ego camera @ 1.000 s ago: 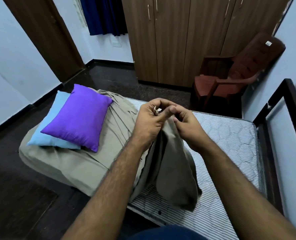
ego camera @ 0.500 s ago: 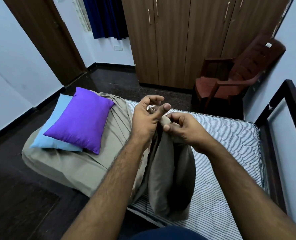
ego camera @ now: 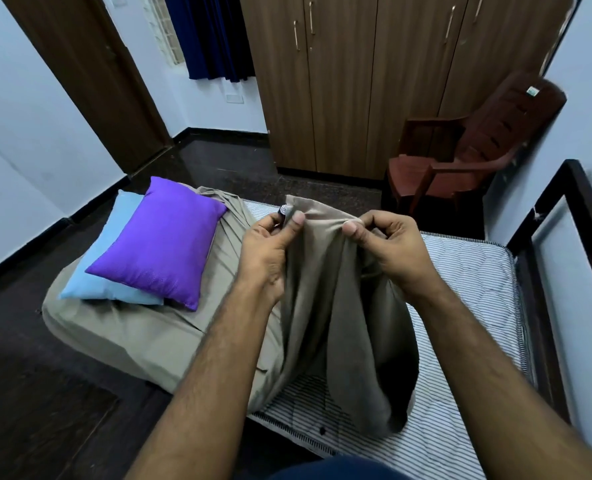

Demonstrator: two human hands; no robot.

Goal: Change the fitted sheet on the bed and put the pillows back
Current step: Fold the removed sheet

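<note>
Both hands, left (ego camera: 270,251) and right (ego camera: 389,249), pinch the taupe fitted sheet (ego camera: 339,306) above the striped mattress (ego camera: 460,341); a small tag, perhaps, peeks out. Two pillows, purple (ego camera: 159,254) over partly hidden blue (ego camera: 111,268), lie far left.

The fitted sheet (ego camera: 339,306) is soft matt khaki cloth, creased into folds. The purple pillow (ego camera: 159,247) has a faint satin sheen; the blue pillow (ego camera: 114,244) beneath looks duller. The mattress (ego camera: 467,271) is quilted striped fabric. The wardrobe (ego camera: 356,81) shows wood grain with metal handles, the chair (ego camera: 460,150) is moulded plastic, and the floor (ego camera: 225,157) is dark and glossy.
</note>
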